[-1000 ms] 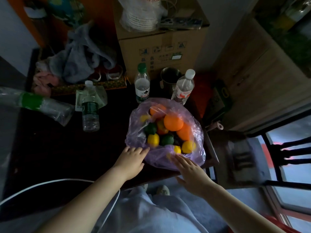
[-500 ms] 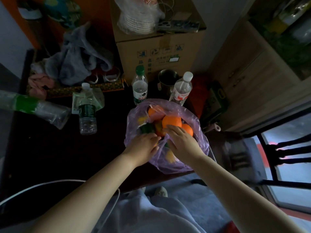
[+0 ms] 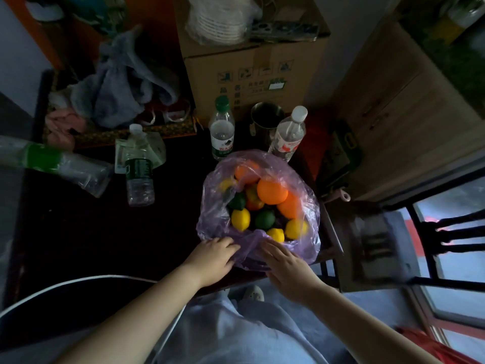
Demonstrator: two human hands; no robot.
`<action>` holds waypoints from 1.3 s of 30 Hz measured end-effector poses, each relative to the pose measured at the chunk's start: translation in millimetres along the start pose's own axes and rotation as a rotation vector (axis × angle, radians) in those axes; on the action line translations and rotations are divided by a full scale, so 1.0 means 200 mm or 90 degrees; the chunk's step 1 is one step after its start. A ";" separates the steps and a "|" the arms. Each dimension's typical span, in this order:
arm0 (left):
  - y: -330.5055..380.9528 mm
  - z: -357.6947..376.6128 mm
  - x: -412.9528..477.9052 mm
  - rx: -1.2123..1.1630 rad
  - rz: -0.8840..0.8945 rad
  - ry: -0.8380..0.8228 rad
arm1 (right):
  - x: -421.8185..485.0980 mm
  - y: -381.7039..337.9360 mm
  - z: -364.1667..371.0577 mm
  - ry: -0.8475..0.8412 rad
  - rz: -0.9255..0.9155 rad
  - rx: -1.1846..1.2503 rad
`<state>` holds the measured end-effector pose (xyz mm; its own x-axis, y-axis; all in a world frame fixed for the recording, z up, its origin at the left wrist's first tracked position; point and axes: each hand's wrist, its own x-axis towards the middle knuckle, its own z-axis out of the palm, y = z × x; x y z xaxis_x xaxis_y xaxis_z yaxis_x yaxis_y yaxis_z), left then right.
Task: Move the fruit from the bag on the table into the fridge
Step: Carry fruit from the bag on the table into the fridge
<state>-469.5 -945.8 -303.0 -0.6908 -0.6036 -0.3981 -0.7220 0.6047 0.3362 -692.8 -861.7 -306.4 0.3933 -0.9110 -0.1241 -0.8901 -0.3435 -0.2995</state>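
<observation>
A purple plastic bag [image 3: 309, 206] lies open on the dark table [image 3: 78, 232] near its front right corner. Inside are oranges [image 3: 271, 191], yellow lemons [image 3: 240, 219] and green limes [image 3: 264, 219]. My left hand [image 3: 212, 261] is at the bag's near rim, its fingers curled onto the bunched plastic. My right hand [image 3: 288, 271] lies beside it with fingers stretched flat on the near side of the bag. Neither hand holds a fruit. No fridge is in view.
Three water bottles [image 3: 221, 127] [image 3: 288, 134] [image 3: 139, 166] and a metal cup [image 3: 266, 122] stand behind the bag. A cardboard box [image 3: 252, 67], heaped clothes [image 3: 123, 85] and a sleeve of plastic cups [image 3: 52, 161] crowd the back. A dark chair [image 3: 380, 240] stands to the right.
Both hands were inside the bag over the fruit half a second ago. They have drawn back to the near rim, and the bag's mouth lies wider open.
</observation>
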 end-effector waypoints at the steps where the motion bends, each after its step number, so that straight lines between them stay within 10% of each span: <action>1: 0.00 0.00 0.00 -0.001 -0.002 -0.002 | 0.00 -0.01 0.01 -0.002 -0.003 -0.008; 13: -0.01 -0.25 0.16 -0.074 0.023 0.287 | 0.22 -0.01 -0.18 0.158 0.151 0.112; 26: -0.09 -0.27 0.37 -0.028 -0.048 0.204 | 0.31 0.06 -0.13 -0.003 0.285 0.094; 39: -0.04 -0.19 0.30 0.025 -0.051 0.143 | 0.19 0.05 -0.07 0.058 0.281 0.139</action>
<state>-506.6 -1007.4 -297.6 -0.6257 -0.7481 -0.2209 -0.7758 0.5673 0.2761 -689.7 -903.9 -300.0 -0.0402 -0.9783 -0.2034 -0.8943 0.1260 -0.4293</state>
